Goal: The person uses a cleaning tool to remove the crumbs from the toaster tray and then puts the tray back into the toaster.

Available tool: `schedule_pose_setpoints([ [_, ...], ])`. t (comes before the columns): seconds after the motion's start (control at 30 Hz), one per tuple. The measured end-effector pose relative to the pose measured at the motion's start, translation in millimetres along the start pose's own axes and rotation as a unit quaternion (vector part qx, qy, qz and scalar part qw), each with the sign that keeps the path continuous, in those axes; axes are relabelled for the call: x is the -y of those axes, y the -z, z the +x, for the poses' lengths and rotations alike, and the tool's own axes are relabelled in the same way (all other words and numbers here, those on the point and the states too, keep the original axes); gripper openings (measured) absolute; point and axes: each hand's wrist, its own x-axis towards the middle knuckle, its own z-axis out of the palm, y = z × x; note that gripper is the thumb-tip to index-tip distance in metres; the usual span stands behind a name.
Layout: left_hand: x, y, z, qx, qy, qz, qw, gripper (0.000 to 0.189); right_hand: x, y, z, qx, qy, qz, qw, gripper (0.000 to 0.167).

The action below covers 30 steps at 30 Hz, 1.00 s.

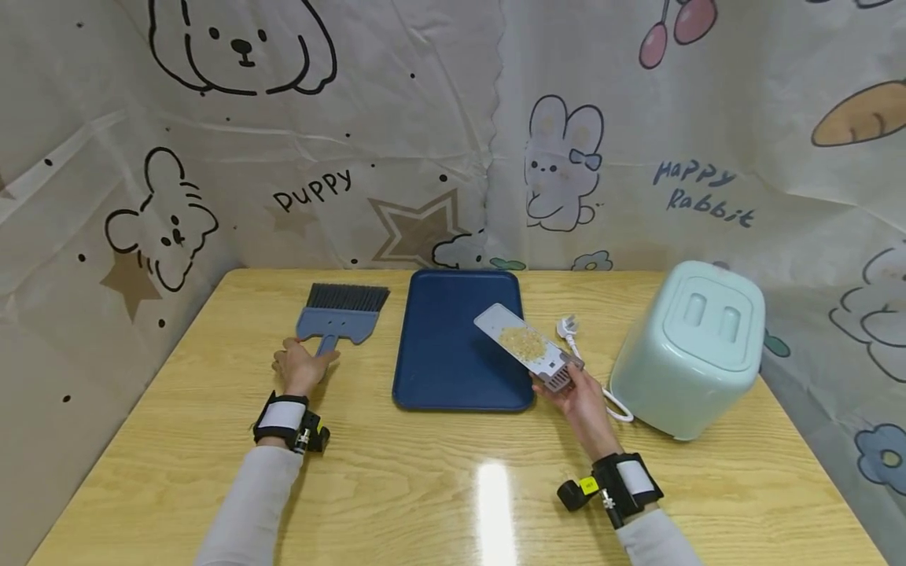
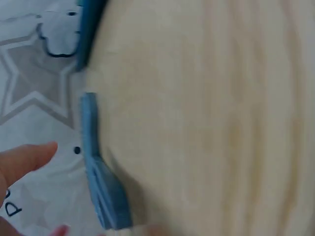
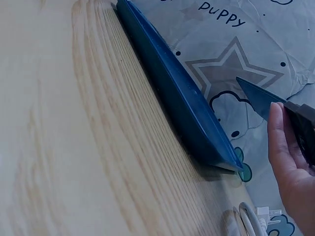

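Observation:
A crumb tray [image 1: 501, 321], flat and pale with a grey slotted end, is gripped at that end by my right hand [image 1: 579, 399]. Light crumbs [image 1: 524, 343] lie on its surface. It is held over the right part of a dark blue rectangular tray [image 1: 456, 346]. On the left, a small brush [image 1: 336, 324] with dark bristles and a blue-grey handle [image 2: 109, 194] lies on the table. My left hand [image 1: 300, 371] is around the handle in the head view. Its thumb [image 2: 32, 160] stands apart from the handle in the left wrist view.
A mint-green toaster [image 1: 690, 354] with two slots on its lid stands at the right. Its white cord and plug [image 1: 566, 326] lie between it and the blue tray. A printed cloth [image 1: 340, 141] hangs behind the wooden table [image 1: 396, 487].

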Motion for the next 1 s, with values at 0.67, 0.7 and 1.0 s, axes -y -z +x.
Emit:
schedule_pose_setpoints([
  [0.67,158.6,-91.0,184.4,0.004,-0.11,0.167,0.9797,0.037,0,2,-2.7,0.001,-0.002,-0.019,0.9998,0.047],
  [0.7,161.2,-89.3,186.7,0.009,-0.116,0.158,0.9806,0.042,0,2,-2.7,-0.001,-0.004,-0.017,0.9998,0.047],
  [1.0,7.7,12.7,35.5,0.222,0.075,-0.188,0.9538,0.019,2,2,-3.0,0.003,0.004,-0.004,1.0,0.047],
])
